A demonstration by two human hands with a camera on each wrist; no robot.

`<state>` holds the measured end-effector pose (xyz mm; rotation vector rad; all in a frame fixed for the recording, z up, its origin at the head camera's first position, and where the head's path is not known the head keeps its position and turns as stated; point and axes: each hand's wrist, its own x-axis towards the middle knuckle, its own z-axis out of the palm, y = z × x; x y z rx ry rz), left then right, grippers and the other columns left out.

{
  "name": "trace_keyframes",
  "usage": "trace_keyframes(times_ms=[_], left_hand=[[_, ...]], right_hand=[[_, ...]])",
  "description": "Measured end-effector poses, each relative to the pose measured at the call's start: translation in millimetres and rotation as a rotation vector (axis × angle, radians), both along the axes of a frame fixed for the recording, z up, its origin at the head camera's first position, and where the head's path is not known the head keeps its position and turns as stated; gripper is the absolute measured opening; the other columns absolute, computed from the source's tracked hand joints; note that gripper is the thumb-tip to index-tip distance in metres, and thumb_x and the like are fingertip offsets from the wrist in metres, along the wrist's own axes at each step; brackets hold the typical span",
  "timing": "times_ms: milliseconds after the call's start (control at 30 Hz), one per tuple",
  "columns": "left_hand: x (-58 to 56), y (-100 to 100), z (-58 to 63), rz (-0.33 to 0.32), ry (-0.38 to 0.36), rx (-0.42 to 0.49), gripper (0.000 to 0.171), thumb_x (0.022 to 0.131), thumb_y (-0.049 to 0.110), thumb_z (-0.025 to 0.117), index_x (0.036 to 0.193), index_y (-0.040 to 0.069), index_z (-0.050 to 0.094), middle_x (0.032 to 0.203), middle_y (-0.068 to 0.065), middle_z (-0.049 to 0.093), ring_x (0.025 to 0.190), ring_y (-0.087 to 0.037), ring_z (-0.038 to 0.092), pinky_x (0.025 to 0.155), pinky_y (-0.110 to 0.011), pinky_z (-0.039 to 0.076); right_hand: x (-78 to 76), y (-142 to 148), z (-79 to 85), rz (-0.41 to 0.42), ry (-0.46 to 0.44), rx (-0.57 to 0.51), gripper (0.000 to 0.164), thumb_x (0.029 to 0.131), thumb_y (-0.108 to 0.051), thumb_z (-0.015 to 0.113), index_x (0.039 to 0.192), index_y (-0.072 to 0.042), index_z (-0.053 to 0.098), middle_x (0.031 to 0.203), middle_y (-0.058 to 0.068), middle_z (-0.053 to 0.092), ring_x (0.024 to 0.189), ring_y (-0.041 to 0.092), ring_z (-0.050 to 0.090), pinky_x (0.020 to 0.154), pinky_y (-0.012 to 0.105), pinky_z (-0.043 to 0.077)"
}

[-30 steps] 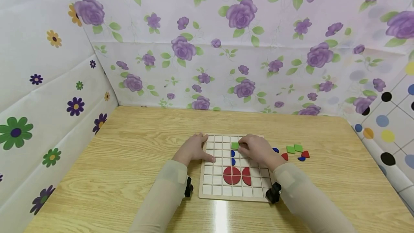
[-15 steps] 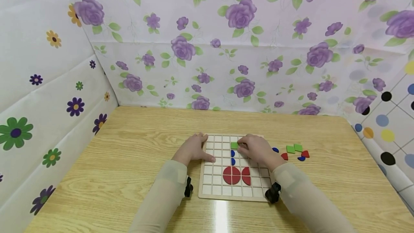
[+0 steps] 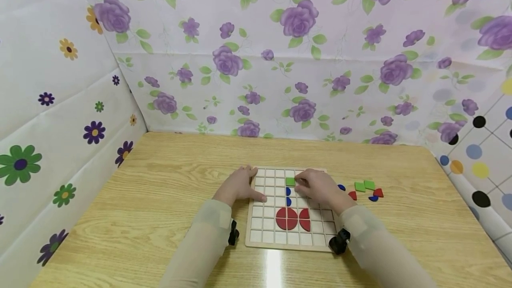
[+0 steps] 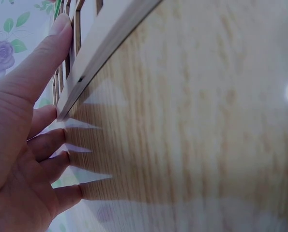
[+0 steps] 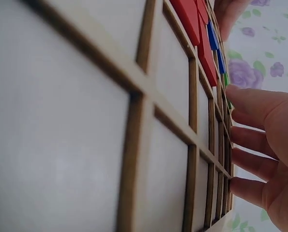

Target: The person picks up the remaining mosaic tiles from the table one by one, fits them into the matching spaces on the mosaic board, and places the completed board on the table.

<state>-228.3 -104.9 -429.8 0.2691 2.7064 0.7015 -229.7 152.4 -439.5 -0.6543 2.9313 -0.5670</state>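
Observation:
A wooden grid board (image 3: 268, 224) with white cells lies on the table. My left hand (image 3: 238, 184) rests at its left edge, thumb over the board; in the left wrist view the other fingers (image 4: 54, 166) are spread, tips at the tabletop beside the frame. My right hand (image 3: 318, 186) is over the board's upper right, thumb and forefinger tips right at the edge of a green square tile (image 3: 290, 182) lying in a cell. Below that tile are two blue half-round pieces (image 3: 288, 191). Lower down, red quarter pieces form a full circle (image 3: 286, 218), with two more red pieces (image 3: 305, 225) at its right.
Loose pieces lie right of the board: green squares (image 3: 360, 186), red quarters (image 3: 378, 193) and blue pieces (image 3: 374, 198). One blue piece (image 3: 341, 187) is close to my right hand. A flowered cloth wall (image 3: 256, 92) stands behind the table (image 3: 192, 159).

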Motion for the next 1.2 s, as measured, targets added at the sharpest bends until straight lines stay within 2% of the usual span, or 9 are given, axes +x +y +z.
trace_keyframes(times_ms=[300,400,567,633,767,1100,1200], left_hand=[[-0.7,-0.8,-0.7,-0.007,0.017,-0.013,0.103,0.066,0.052,0.081,0.148,0.015,0.032,0.158,-0.012,0.019,0.146,-0.033,0.015,0.117,-0.05,0.02],[-0.8,-1.2,-0.9,-0.007,0.018,-0.01,0.103,0.065,0.052,0.081,0.148,0.015,0.033,0.158,-0.012,0.019,0.146,-0.033,0.015,0.117,-0.05,0.02],[-0.6,-1.1,-1.9,-0.008,0.017,-0.006,0.102,0.066,0.052,0.081,0.148,0.016,0.032,0.158,-0.012,0.019,0.146,-0.033,0.014,0.117,-0.05,0.019],[-0.8,-1.2,-2.6,-0.006,0.015,-0.006,0.102,0.066,0.052,0.081,0.148,0.017,0.032,0.158,-0.011,0.019,0.146,-0.032,0.014,0.117,-0.05,0.019],[-1.2,-1.1,-3.9,-0.004,0.01,-0.004,0.103,0.065,0.052,0.081,0.149,0.017,0.032,0.158,-0.01,0.018,0.146,-0.031,0.014,0.117,-0.05,0.019],[-0.2,-1.3,-3.1,0.0,0.017,0.007,0.102,0.065,0.051,0.082,0.148,0.016,0.033,0.158,-0.011,0.019,0.146,-0.033,0.015,0.117,-0.051,0.02],[-0.3,-1.6,-2.9,-0.003,0.018,0.004,0.102,0.066,0.051,0.081,0.148,0.016,0.033,0.158,-0.012,0.02,0.146,-0.033,0.015,0.117,-0.051,0.02]], right_hand=[[-1.0,7.8,-3.4,0.041,-0.05,-0.076,0.041,0.09,-0.032,0.065,0.123,-0.008,0.063,0.116,0.009,0.066,0.107,0.025,0.061,0.092,0.044,0.05],[-1.1,10.7,-7.2,0.048,-0.082,-0.1,0.042,0.09,-0.033,0.065,0.124,-0.009,0.062,0.113,0.007,0.066,0.104,0.023,0.061,0.09,0.043,0.05],[-0.3,14.6,-12.8,0.048,-0.119,-0.128,0.045,0.09,-0.036,0.064,0.127,-0.011,0.059,0.122,0.008,0.062,0.112,0.025,0.059,0.097,0.045,0.048],[0.9,16.2,-13.4,0.043,-0.129,-0.14,0.048,0.09,-0.038,0.063,0.129,-0.012,0.057,0.129,0.009,0.059,0.119,0.027,0.056,0.101,0.046,0.046],[4.3,19.4,-12.3,0.035,-0.158,-0.164,0.051,0.09,-0.039,0.062,0.133,-0.012,0.055,0.132,0.009,0.057,0.123,0.028,0.053,0.103,0.046,0.043],[12.0,30.2,-6.0,0.057,-0.113,-0.176,0.049,0.093,-0.03,0.06,0.134,-0.003,0.052,0.128,0.015,0.06,0.12,0.032,0.056,0.1,0.048,0.045],[14.1,33.0,-4.5,0.041,-0.111,-0.183,0.049,0.093,-0.03,0.061,0.133,-0.003,0.052,0.128,0.015,0.06,0.119,0.032,0.056,0.1,0.048,0.046]])
